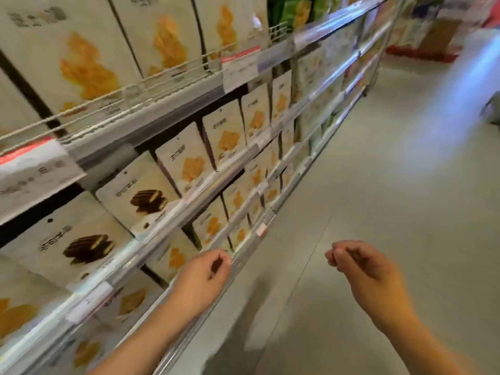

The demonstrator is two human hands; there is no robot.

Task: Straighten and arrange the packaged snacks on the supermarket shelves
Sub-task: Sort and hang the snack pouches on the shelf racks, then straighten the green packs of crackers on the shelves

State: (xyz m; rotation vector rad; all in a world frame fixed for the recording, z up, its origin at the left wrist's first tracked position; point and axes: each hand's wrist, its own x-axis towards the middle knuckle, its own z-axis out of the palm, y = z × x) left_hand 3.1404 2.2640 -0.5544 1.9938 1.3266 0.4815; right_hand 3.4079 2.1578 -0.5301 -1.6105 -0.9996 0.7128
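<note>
Beside shelves (189,197), two curled hands (208,272) (359,263)

Grey seamed floor (378,212); red-based display (433,36) far end

Print on snack boxes (186,163) and price tags (239,69) (smeared) is unreadable
</note>
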